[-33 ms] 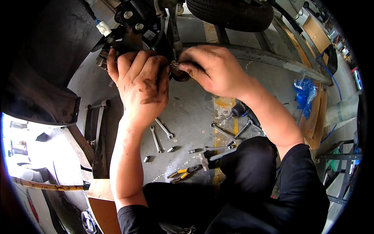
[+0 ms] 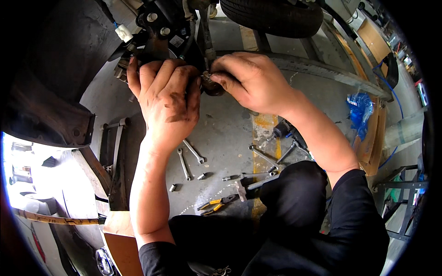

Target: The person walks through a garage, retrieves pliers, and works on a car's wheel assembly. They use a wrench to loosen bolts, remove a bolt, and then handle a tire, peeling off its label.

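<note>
Dark, dirty car suspension parts (image 2: 172, 32) hang at the top, with a metal rod (image 2: 206, 43) running down to a rounded joint (image 2: 215, 88). My left hand (image 2: 168, 94), smudged with grease, curls its fingers over the lower part of this assembly. Its palm side and what the fingertips grip are hidden. Beside it, my right hand (image 2: 258, 83) pinches a small shiny metal piece (image 2: 206, 76) at the rod's lower end between thumb and forefinger. The two hands almost meet there.
On the floor below lie several wrenches (image 2: 193, 152), small sockets (image 2: 173, 187), yellow-handled pliers (image 2: 216, 203), a hammer (image 2: 241, 191) and a power driver (image 2: 282, 129). A tire (image 2: 271, 18) is at the top; metal bars (image 2: 322, 69) cross behind. Blue plastic (image 2: 360, 110) lies right, on cardboard.
</note>
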Motion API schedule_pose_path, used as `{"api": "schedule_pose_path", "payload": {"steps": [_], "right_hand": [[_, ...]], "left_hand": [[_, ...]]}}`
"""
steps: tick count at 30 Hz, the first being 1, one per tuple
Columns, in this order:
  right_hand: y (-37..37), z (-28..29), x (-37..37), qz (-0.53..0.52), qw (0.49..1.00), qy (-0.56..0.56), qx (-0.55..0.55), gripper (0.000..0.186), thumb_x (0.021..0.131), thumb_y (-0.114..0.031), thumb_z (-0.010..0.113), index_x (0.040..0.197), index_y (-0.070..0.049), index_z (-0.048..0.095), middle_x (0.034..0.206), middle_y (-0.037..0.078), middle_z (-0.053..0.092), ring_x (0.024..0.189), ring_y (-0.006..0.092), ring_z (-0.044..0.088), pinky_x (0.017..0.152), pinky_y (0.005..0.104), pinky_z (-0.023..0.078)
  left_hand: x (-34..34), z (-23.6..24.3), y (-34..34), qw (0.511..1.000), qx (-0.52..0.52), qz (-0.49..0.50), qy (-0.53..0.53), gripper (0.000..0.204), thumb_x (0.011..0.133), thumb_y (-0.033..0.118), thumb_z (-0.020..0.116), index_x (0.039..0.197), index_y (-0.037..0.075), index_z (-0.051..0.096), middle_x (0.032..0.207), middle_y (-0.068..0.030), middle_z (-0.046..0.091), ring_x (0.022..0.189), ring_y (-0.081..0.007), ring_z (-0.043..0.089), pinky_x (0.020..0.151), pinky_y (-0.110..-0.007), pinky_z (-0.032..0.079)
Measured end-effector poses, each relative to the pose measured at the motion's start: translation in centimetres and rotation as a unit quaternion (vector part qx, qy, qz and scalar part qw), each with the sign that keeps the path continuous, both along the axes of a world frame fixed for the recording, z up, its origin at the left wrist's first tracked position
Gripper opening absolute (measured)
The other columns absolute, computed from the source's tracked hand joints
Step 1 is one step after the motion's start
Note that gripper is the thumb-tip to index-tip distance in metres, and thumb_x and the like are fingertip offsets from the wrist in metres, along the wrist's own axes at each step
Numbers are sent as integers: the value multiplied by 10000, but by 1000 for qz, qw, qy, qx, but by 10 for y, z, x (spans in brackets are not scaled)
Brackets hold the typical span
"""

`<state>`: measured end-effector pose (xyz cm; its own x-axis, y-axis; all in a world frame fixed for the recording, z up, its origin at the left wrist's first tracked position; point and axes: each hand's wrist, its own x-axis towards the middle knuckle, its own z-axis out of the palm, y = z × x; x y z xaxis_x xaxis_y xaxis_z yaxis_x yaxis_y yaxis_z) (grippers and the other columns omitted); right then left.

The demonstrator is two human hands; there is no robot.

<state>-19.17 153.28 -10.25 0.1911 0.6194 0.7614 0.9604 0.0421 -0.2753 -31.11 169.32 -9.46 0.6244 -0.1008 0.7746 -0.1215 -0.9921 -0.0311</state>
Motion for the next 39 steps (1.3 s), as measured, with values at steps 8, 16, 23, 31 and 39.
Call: {"api": "schedule_pose_path", "payload": {"steps": [8,16,23,31,39], "right_hand": [[-7,12,0,-30,997,-46,-55,140,812,-107,732,879,-6,661,764,91,667,683,207,640,622,304,492],[5,29,21,93,931,301,-182,181,803,-145,759,883,-5,675,726,30,660,660,85,576,610,259,460],[-22,39,22,35,937,250,-241,245,767,-232,761,869,-15,708,768,149,697,673,250,647,645,396,500],[-18,27,23,111,971,181,-107,250,722,-187,788,897,-20,723,823,202,691,785,322,670,734,379,504],[-3,-16,32,206,936,284,33,204,721,-114,733,862,25,682,804,221,678,759,309,664,720,383,500]], "left_hand": [[-1,2,0,1000,2,12,-1,137,784,104,654,918,96,628,913,-43,598,988,-288,528,1099,-520,211],[-8,16,-7,997,46,46,45,155,802,136,657,951,100,635,980,-54,616,1020,-300,527,1064,-508,255],[-1,22,3,927,356,31,112,346,891,194,592,1234,201,634,1102,-49,632,1050,-253,583,867,-454,441],[13,58,53,842,449,1,298,599,880,-1,532,1427,224,441,1274,-104,565,1103,-276,584,943,-364,488],[24,67,45,766,492,73,408,674,873,-38,514,1471,227,350,1294,-130,546,1146,-300,553,991,-390,457]]}}
